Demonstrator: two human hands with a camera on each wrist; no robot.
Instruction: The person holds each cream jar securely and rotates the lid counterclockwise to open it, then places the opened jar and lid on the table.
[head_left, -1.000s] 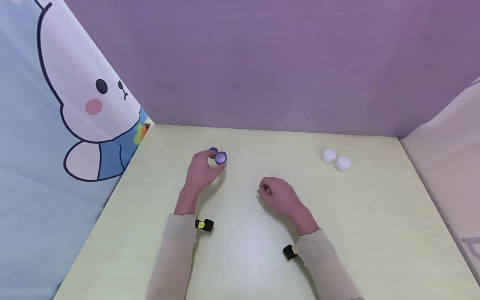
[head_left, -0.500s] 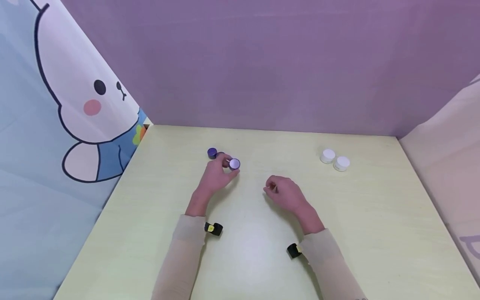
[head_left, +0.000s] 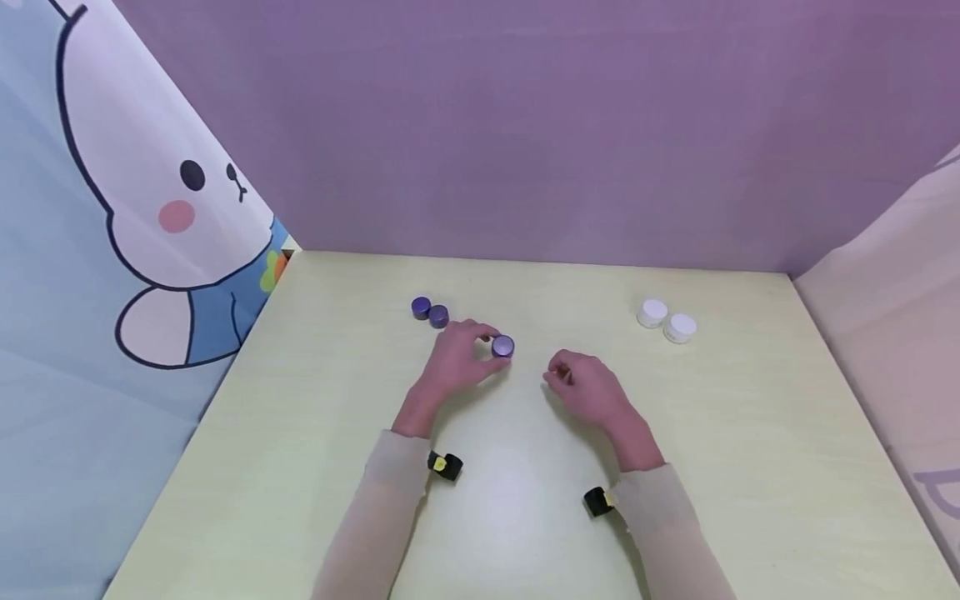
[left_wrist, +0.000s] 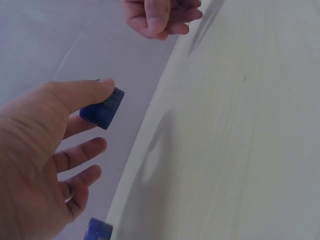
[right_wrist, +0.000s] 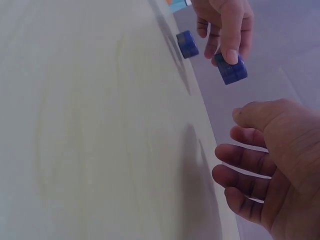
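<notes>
My left hand (head_left: 457, 358) pinches a small round purple jar (head_left: 503, 347) between thumb and forefinger, its lighter top facing up. The left wrist view shows this jar (left_wrist: 106, 112) as dark blue, raised off the table, with the other fingers loosely bent below it. Two more purple jars (head_left: 438, 316) stand side by side on the table, behind and left of that hand. A short gap to the right of the held jar, my right hand (head_left: 592, 390) hovers over the table. Its fingers (right_wrist: 245, 159) are loosely curled and hold nothing.
Two small white jars (head_left: 652, 312) (head_left: 680, 327) stand close together at the back right of the pale wooden table (head_left: 780, 450). A purple cloth (head_left: 547, 142) hangs along the back edge. Printed fabric (head_left: 52, 400) borders the left side.
My left hand has carried the purple jar to the right and nearer, away from the two other purple jars, which now show fully. My right hand has shifted slightly right.
</notes>
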